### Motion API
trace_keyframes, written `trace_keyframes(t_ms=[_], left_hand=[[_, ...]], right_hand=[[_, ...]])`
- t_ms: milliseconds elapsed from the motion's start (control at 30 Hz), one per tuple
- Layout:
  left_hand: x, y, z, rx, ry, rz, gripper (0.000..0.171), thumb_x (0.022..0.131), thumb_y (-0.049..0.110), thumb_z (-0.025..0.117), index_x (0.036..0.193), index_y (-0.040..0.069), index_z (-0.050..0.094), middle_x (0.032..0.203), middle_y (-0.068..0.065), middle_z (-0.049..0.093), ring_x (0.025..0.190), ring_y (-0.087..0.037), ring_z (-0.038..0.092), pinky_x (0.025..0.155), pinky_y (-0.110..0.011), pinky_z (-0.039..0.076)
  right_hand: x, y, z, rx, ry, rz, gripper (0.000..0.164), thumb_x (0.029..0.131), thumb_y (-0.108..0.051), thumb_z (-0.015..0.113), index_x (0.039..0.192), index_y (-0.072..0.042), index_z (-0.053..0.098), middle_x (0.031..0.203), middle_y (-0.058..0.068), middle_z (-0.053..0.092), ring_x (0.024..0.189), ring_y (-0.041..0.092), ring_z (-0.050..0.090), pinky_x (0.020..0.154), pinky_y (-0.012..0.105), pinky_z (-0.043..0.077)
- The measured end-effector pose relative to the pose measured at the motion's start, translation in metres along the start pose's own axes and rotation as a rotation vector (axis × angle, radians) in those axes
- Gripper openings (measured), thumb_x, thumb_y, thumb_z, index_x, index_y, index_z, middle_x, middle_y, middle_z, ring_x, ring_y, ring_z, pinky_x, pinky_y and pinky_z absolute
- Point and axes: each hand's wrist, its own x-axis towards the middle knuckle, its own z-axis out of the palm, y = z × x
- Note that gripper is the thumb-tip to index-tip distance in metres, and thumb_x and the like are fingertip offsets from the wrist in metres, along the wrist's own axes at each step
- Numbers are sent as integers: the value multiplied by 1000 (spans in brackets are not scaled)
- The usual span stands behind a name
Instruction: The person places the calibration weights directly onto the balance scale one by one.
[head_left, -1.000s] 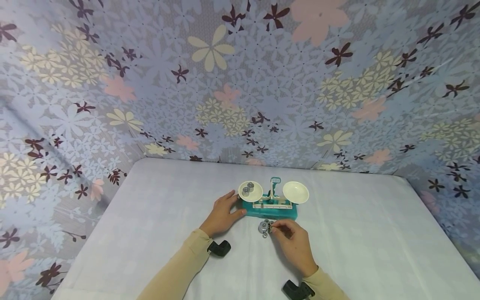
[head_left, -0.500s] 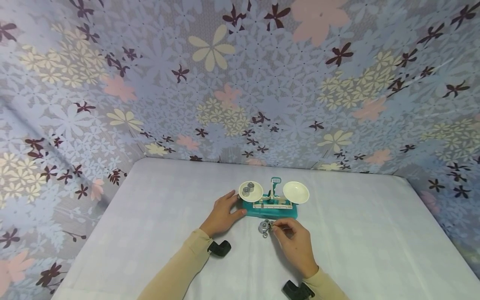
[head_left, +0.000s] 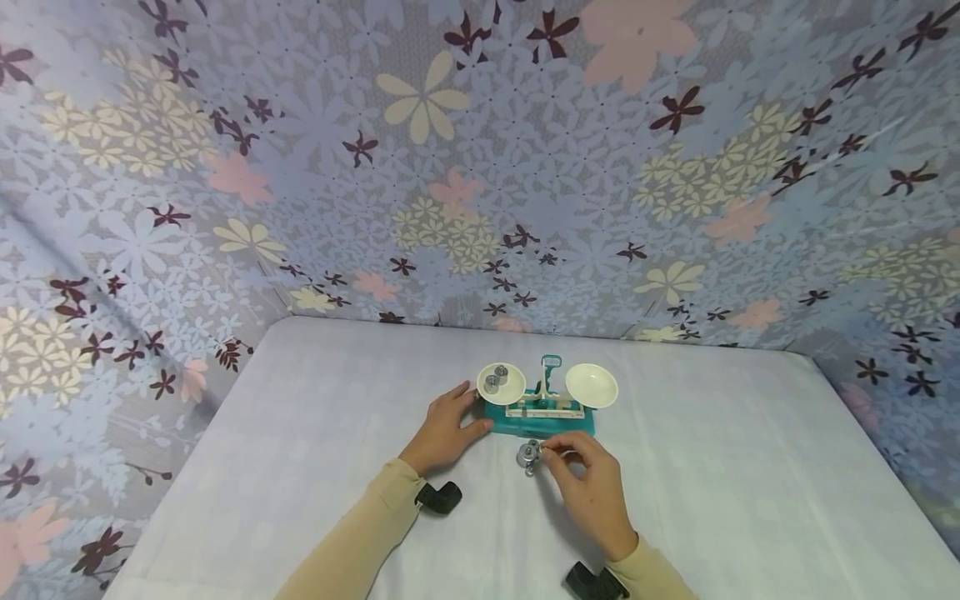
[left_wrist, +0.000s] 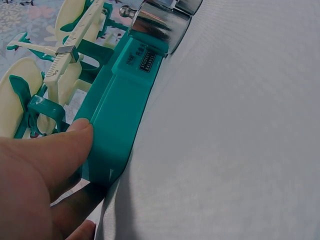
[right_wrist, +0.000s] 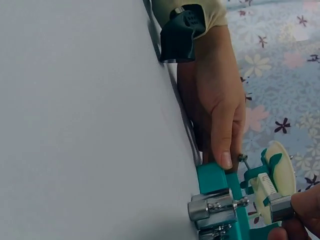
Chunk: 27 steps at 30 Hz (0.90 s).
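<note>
A green balance scale (head_left: 540, 426) with two cream pans stands on the table. My left hand (head_left: 446, 429) grips the left end of its base, the thumb (left_wrist: 75, 145) on the front and the other fingers round the end. Two metal weights (head_left: 492, 383) sit in the left pan (head_left: 512, 396); the right pan (head_left: 592, 385) is raised to a similar height. In front of the base stands a large metal weight (head_left: 527, 454) with smaller ones close about it. Beside them my right hand (head_left: 592, 492) pinches a small silver weight (right_wrist: 281, 207) between thumb and fingertips.
A pale cloth covers the table (head_left: 750, 467). Flowered fabric (head_left: 480, 167) hangs behind and at both sides. A dark wrist camera (head_left: 439, 498) is strapped to the left wrist, another (head_left: 596, 581) to the right.
My right fingers have risen slightly with the small weight pinched in them, away from the cluster. The left hand and the scale have stayed in place.
</note>
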Motion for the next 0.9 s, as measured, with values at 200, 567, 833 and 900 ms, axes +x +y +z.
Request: trace_keyframes(t_ms=[200,567,833,900], left_hand=[[-1,1,0,5,-4,-9,63,100,37,62,151,3,44,159,-21,33,148,-41,26,119,-59,22],[-1,2,-1,-3,5,-9,63,100,36,63,151,4,45,159,-21,34,147,-42,26,119,-61,22],[0,1,-1,14,6,-11,63,99,36,64,151,6,45,159,-21,34,147,-42,27,119,-61,22],[0,1,-1,15,8,-6,63,99,36,64,151,5,46,158,-22,35,147,-42,27,118,-62,22]], right_hand=[[2,-4,-1,3,-4,-39,16,84,3,78,88,-12,73,89,-7,68,82,9,62,69,25,56],[8,-10,0,28,1,-102,15,85,4,76,89,-11,73,90,-7,67,82,9,63,69,23,56],[14,-15,4,35,17,-162,14,86,4,76,91,-9,73,92,-5,69,83,10,63,69,22,57],[15,-17,4,42,14,-160,13,86,3,76,91,-9,73,93,-5,69,83,10,63,69,23,57]])
